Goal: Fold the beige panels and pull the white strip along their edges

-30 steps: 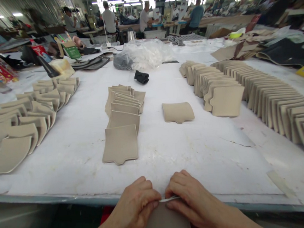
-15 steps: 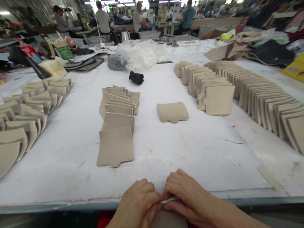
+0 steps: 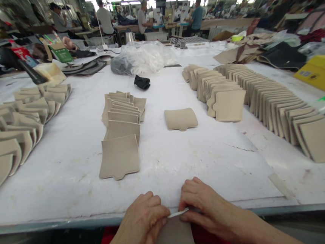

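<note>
My left hand [image 3: 144, 220] and my right hand [image 3: 206, 207] meet at the near edge of the white table [image 3: 183, 165]. Both pinch the top edge of a beige fabric piece [image 3: 175, 238] that hangs down below the table edge toward my lap. A thin pale edge of the piece shows between my thumbs. Straight ahead lies a row of overlapping beige pieces [image 3: 122, 135]. A single beige piece [image 3: 181, 119] lies alone to the right of that row.
Long fanned rows of beige pieces run along the left [image 3: 15, 127] and the right [image 3: 265, 97]. A small black item [image 3: 142, 82] and a clear plastic bag [image 3: 142, 58] lie farther back. A yellow box [image 3: 319, 72] sits at the right. Other people work at distant tables.
The view has drifted to the right, so the table's things sit further left. My hands stay pinched on the piece at the table edge, barely moved.
</note>
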`<action>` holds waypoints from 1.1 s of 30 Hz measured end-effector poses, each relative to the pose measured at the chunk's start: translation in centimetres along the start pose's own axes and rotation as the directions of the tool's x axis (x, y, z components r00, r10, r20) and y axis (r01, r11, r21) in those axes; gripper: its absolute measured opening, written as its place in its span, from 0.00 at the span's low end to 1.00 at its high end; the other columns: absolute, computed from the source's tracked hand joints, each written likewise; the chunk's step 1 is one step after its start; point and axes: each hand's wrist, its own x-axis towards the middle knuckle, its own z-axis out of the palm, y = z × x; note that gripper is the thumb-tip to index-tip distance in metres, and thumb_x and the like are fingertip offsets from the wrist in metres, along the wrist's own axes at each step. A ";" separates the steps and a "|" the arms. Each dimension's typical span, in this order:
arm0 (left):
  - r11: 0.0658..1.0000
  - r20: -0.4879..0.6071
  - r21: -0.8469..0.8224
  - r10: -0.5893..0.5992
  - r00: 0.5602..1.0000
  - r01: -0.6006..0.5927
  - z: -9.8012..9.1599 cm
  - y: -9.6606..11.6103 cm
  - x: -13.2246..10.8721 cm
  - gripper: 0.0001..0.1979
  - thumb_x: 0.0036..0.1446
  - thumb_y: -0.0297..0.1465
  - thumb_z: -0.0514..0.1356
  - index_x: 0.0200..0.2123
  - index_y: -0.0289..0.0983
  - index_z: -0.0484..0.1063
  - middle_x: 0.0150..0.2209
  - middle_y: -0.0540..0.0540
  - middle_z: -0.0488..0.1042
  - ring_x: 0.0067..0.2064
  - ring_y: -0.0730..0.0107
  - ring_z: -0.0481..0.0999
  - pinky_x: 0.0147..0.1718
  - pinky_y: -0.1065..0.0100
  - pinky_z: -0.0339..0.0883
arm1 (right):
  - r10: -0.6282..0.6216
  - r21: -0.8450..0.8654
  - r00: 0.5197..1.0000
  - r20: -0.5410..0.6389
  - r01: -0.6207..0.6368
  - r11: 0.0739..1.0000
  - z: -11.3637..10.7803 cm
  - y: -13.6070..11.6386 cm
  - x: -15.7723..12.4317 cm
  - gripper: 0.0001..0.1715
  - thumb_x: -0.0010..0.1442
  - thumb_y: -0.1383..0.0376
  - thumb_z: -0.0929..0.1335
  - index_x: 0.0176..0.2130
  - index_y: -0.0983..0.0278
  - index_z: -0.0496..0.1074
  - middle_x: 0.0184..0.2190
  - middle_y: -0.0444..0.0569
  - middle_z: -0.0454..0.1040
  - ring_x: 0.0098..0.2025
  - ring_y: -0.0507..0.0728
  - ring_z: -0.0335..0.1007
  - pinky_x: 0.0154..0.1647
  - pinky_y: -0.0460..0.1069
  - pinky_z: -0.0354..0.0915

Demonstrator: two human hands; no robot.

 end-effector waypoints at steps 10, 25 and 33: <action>0.998 0.015 0.028 -0.051 0.999 0.051 -0.3 0.9 0.5 0.07 0.60 0.23 0.57 0.36 0.38 0.75 0.33 0.48 0.74 0.39 0.63 0.67 0.37 0.65 0.57 | -0.062 -0.032 0.998 0.001 0.062 0.998 0.5 0.2 0.0 0.04 0.64 0.71 0.68 0.36 0.63 0.67 0.37 0.45 0.70 0.43 0.56 0.63 0.49 0.52 0.57; 0.998 -0.039 -0.022 -0.052 0.998 0.051 0.8 0.8 1.5 0.08 0.60 0.23 0.58 0.29 0.36 0.73 0.30 0.49 0.73 0.37 0.66 0.69 0.38 0.66 0.57 | 0.012 -0.060 0.998 -0.062 -0.016 0.998 0.9 0.3 -0.3 0.06 0.63 0.71 0.69 0.35 0.62 0.66 0.36 0.42 0.70 0.41 0.55 0.62 0.47 0.52 0.55; 0.998 -0.043 0.040 -0.043 0.998 0.044 1.0 0.9 1.8 0.07 0.56 0.24 0.63 0.26 0.37 0.74 0.29 0.50 0.76 0.35 0.67 0.71 0.37 0.67 0.59 | -0.047 -0.134 0.999 -0.002 0.046 0.990 0.4 -0.5 -0.3 0.06 0.65 0.70 0.65 0.34 0.62 0.66 0.37 0.47 0.71 0.41 0.58 0.64 0.50 0.55 0.59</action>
